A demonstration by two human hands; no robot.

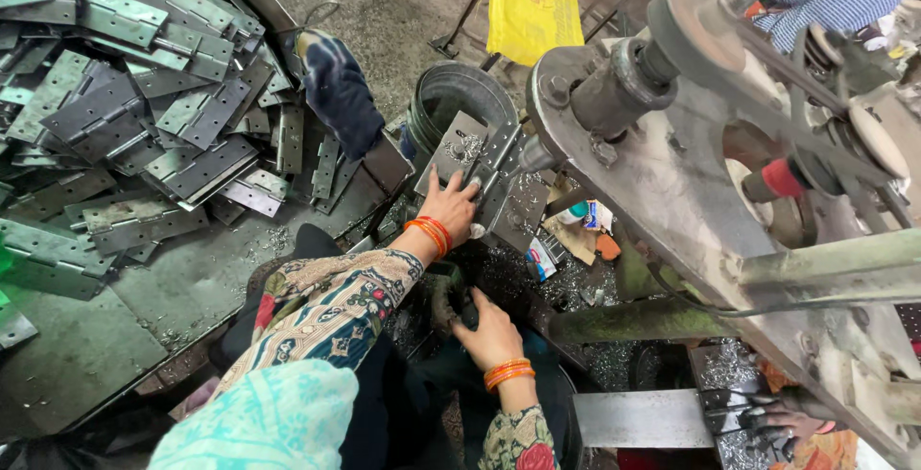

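— What's lying around, biggest first?
— A yellow bag [529, 5] is hanging beyond a grey metal bucket [459, 96]; its contents aren't showing.
— And the hands?
— The left hand [449, 205] is pressing spread fingers on a metal hinge plate [477, 168] at the drill. The right hand [491, 333] is curling around a dark lever [444, 299] below.

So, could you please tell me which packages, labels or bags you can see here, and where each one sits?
Yellow plastic bag with red print: hanging at top centre, above the round metal bucket.
Small printed packets, white, blue and orange: lying among metal shavings under the machine's frame, right of the left hand.
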